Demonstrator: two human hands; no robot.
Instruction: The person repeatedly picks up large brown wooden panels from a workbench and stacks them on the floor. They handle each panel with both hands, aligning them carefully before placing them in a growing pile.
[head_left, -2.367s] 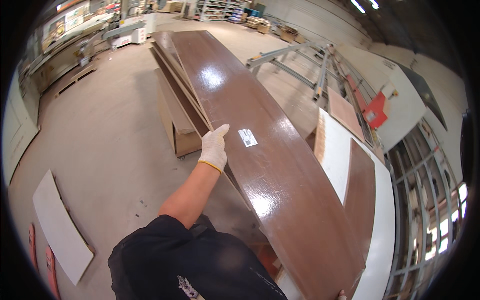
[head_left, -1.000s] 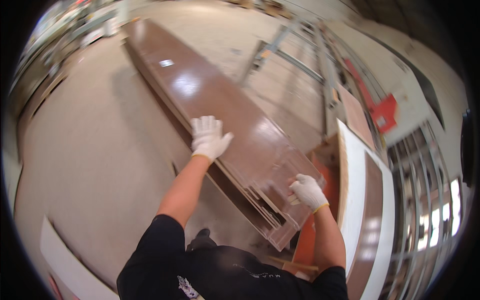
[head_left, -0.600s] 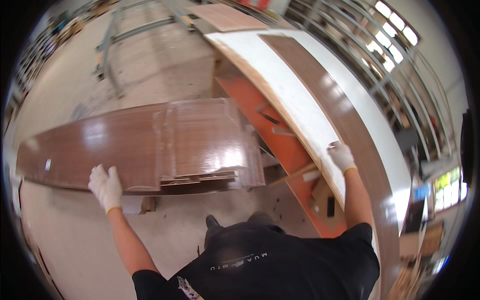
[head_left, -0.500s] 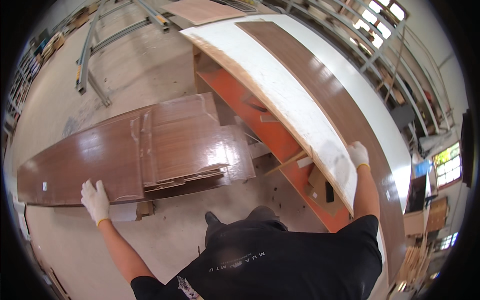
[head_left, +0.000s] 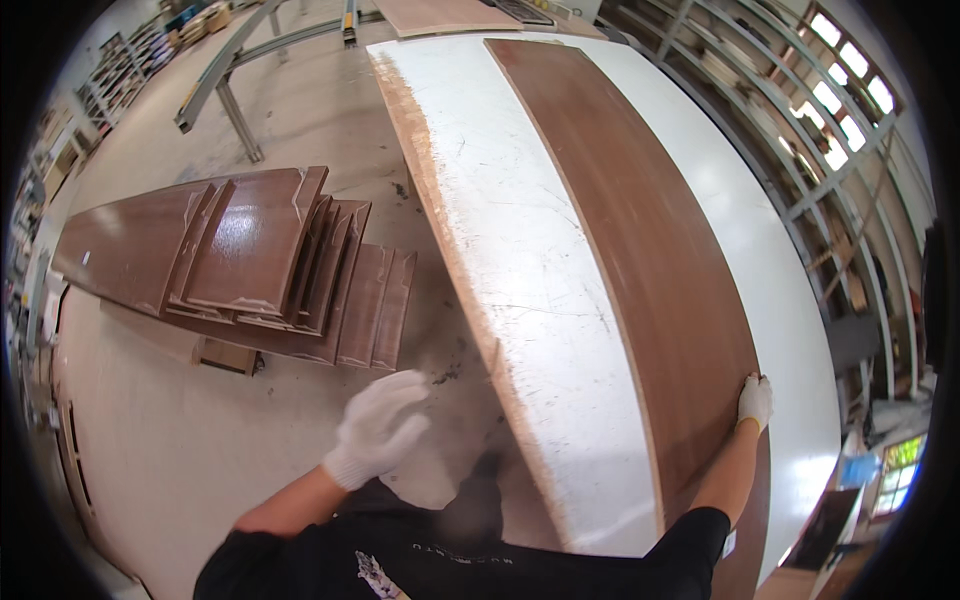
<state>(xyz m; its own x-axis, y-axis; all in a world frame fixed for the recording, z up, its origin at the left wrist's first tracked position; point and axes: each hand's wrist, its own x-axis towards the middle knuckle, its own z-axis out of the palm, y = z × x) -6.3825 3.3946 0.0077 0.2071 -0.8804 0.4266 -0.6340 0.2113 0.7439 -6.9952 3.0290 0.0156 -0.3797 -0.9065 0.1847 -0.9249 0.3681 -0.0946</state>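
A long brown wood-grain board (head_left: 640,220) lies flat along a white worktop (head_left: 490,230). My right hand (head_left: 756,402), in a white glove, is closed on the board's right edge, its fingertips hidden beyond that edge. My left hand (head_left: 378,428), gloved too, hangs in the air left of the worktop, empty, fingers slightly bent and apart, a little blurred. Farther left, beyond that hand, sits a stack of brown boards (head_left: 250,250) in uneven steps, some with clear wrap on their edges.
A pinkish-brown panel (head_left: 445,15) rests at the worktop's far end. Metal frame rails (head_left: 225,75) stand on the floor at the far left. Tall metal racks (head_left: 800,150) line the right side. The worktop's left edge (head_left: 490,340) is worn to bare wood.
My left hand has left the board stack and swung right, close to my body. My right hand has shifted from the board's left edge to its right edge. My view has turned toward the worktop.
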